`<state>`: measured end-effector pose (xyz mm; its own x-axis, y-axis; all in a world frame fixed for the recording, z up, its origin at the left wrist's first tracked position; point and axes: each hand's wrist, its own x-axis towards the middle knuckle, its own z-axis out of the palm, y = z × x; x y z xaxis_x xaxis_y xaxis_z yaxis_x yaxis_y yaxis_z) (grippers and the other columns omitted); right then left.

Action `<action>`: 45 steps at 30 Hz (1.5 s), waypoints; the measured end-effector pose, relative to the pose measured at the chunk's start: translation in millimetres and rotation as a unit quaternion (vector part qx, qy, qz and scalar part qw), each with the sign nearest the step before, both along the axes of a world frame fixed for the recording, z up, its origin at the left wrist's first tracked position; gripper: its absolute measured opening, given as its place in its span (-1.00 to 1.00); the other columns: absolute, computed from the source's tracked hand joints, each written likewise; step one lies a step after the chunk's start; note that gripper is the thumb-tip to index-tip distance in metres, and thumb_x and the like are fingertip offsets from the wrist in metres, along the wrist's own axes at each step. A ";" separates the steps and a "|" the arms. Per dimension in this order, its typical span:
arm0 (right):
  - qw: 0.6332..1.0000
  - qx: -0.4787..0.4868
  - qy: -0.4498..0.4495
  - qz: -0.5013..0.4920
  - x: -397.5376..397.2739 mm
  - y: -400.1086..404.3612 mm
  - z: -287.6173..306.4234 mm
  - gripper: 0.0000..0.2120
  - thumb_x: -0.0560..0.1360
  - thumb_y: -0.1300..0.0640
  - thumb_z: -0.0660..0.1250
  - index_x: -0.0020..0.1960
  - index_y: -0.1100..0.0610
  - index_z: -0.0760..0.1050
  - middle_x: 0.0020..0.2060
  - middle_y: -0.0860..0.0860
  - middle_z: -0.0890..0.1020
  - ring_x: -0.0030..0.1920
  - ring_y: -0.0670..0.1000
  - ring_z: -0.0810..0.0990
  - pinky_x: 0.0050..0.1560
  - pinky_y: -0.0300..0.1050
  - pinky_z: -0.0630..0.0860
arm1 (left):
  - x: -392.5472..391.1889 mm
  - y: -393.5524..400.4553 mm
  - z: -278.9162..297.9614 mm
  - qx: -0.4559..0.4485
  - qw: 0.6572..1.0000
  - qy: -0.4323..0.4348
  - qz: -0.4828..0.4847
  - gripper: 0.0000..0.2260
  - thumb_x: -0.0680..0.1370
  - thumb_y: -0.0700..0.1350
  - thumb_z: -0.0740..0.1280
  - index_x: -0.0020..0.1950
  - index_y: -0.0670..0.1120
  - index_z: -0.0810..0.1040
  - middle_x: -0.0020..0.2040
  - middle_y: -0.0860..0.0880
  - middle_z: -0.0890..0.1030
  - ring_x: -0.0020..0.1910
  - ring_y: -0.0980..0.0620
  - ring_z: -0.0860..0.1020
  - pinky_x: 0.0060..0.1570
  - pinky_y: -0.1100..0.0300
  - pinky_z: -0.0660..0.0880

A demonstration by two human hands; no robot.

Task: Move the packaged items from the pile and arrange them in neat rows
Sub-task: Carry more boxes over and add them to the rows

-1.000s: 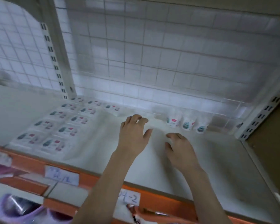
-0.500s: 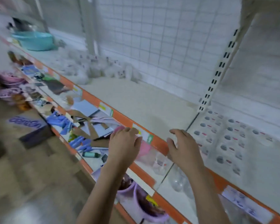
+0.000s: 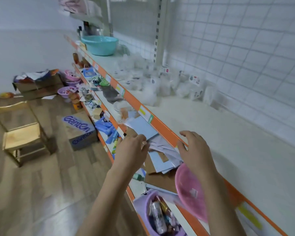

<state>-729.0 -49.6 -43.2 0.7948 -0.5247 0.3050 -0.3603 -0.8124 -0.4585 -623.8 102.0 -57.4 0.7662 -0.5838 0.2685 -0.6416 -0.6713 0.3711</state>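
Note:
A loose pile of clear packaged items [image 3: 160, 82] with small red and blue labels lies on the white shelf [image 3: 220, 133], far up and to the left of both hands. My left hand [image 3: 131, 150] hovers with relaxed fingers and holds nothing, in front of the shelf's orange edge. My right hand [image 3: 193, 149] hangs over that orange edge [image 3: 162, 126], fingers loosely spread and empty. The arranged rows of packets are out of view.
A teal basin [image 3: 100, 45] stands at the shelf's far end. The lower shelf holds blue sheets [image 3: 143, 127], a pink bowl [image 3: 189, 189], a purple tub [image 3: 158, 215] and assorted clutter. On the floor stand a wooden stool [image 3: 22, 135] and a cardboard box [image 3: 80, 132].
My view has swung left from the rows of packets to the pile further along the shelf. Both hands pulled back from the shelf surface to its front edge, still empty.

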 end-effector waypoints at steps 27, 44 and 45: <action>0.930 0.046 0.173 -0.320 320.5 -34.7 -9.4 -0.16 0.32 -0.34 0.31 0.36 0.18 0.16 0.23 0.15 0.36 0.27 0.16 0.31 0.17 0.00 0.33 | 406.3 -80.9 20.0 -0.050 0.989 0.039 -0.133 -0.71 0.55 -0.02 0.26 0.22 -0.10 0.50 0.10 -0.09 0.56 0.04 -0.10 0.53 -0.01 0.05 0.48; 0.841 0.041 -0.013 -0.539 233.5 -20.4 -20.0 -0.36 0.32 0.03 0.48 0.26 0.26 0.32 0.13 0.20 0.44 0.15 0.23 0.41 0.14 0.04 0.37 | 364.6 -183.4 6.4 -0.050 0.935 -0.016 -0.350 -0.20 0.41 -0.16 0.43 0.50 -0.12 0.02 0.34 -0.13 0.35 0.30 -0.16 0.28 0.21 0.03 0.26; 0.842 0.047 -0.024 -0.537 233.5 -20.3 -20.0 -0.36 0.32 0.04 0.49 0.26 0.26 0.31 0.13 0.19 0.43 0.15 0.23 0.41 0.14 0.03 0.37 | 366.3 -181.3 3.6 -0.079 0.934 -0.009 -0.347 -0.23 0.40 -0.21 0.43 0.49 -0.14 0.07 0.30 -0.14 0.41 0.27 -0.18 0.32 0.19 0.01 0.27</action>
<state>-495.5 -69.9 -63.3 -0.1650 -0.9566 0.2402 -0.8435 0.0106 -0.5370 -257.5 -79.3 -53.8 0.2127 -0.8903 0.4027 -0.9088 -0.0288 0.4162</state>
